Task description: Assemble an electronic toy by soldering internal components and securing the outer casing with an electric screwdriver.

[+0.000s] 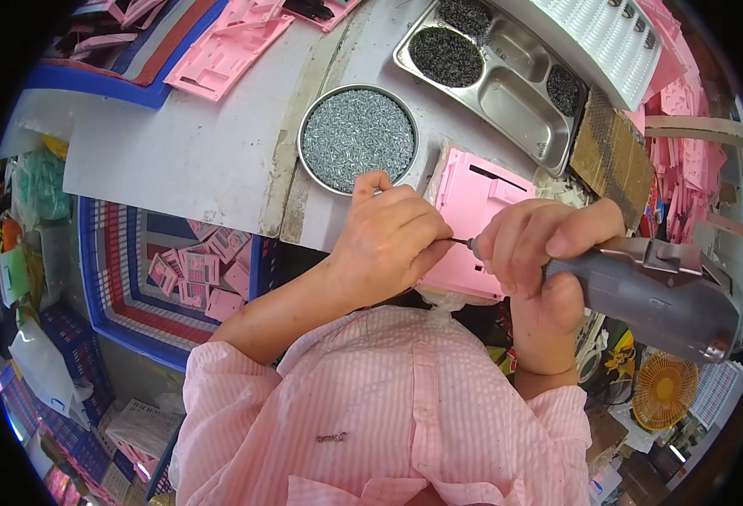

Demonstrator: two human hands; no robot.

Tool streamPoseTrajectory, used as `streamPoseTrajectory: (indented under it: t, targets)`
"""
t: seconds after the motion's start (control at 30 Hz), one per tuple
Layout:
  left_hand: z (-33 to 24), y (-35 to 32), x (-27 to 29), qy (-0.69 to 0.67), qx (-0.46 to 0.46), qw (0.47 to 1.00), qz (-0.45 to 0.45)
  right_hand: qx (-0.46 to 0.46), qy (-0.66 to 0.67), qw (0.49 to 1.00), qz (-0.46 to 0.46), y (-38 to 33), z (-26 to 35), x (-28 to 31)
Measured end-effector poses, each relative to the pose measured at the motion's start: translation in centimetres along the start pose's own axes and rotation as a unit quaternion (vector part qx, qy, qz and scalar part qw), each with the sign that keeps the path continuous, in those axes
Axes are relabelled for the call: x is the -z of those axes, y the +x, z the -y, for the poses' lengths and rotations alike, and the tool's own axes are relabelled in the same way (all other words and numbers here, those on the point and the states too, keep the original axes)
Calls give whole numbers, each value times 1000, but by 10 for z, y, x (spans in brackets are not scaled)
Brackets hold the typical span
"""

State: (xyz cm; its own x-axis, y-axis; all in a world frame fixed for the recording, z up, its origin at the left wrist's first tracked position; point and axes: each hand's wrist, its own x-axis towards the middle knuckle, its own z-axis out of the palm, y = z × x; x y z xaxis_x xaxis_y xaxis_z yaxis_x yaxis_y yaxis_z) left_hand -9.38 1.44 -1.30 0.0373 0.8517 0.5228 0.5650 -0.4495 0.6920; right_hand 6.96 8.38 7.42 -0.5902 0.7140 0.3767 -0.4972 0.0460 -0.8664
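My right hand (549,244) is wrapped around a grey electric screwdriver (641,291), held almost level with its thin bit (463,242) pointing left. At the tip of that bit my left hand (393,236) is closed in a pinch. Whatever the left fingertips hold is hidden or too small to make out. Beneath both hands lies a pink plastic panel (464,207) with slots and raised ribs, resting on clear plastic wrapping. Just beyond the left hand stands a round metal bowl (301,152) filled with small silvery screws.
A steel compartment tray (515,110) with dark screws sits at the far right, beside a white ribbed tray (595,38) and brown cardboard (614,150). Pink panels (228,46) lie far left. A blue basket (106,278) holds small pink parts. An orange fan (665,390) stands lower right.
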Motion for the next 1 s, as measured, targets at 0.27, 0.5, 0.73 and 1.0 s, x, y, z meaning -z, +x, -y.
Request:
streamPoseTrajectory:
  t: [0.27,0.5,0.73,1.0]
  targets:
    - [3,-9,37,16,57,998,5,-56,20,998,-21,-42,-9,-10]
    - [22,-4,28,32,62,997,-33,-35,-82,994,57,-50,-30,-10]
    - [20,76,-54,115,-58,972,197,-6,-85,990,109,-51,-46,-2]
    - [6,5,84,-102,107,987,-55,167,221,960,-37,-21,81,16]
